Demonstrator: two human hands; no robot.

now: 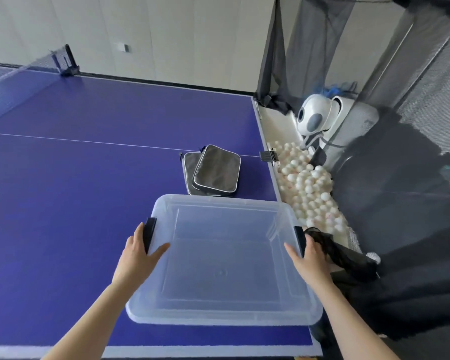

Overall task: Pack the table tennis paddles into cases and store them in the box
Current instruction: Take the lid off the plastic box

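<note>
Now clasping the empty clear plastic box (218, 200) by both sides with left hand (138, 252) and right hand (309, 258), probably keeping it close beside the two stacked grey zipped cases (215, 172) on the blue table (89, 190).

I find the box (218, 200) at the near right corner of the table (89, 190), with the left hand (138, 253) on its left rim and the right hand (309, 255) on its right rim. Just behind the box lie two cases. The upper case (217, 168) rests partly on the lower case (189, 165), which pokes out to the left (whether they touch the box I can't tell). Beyond the table's right edge lies a heap of balls (309, 183), with a ball machine (315, 118) behind it. The net (24, 71) stands at far left.
</note>
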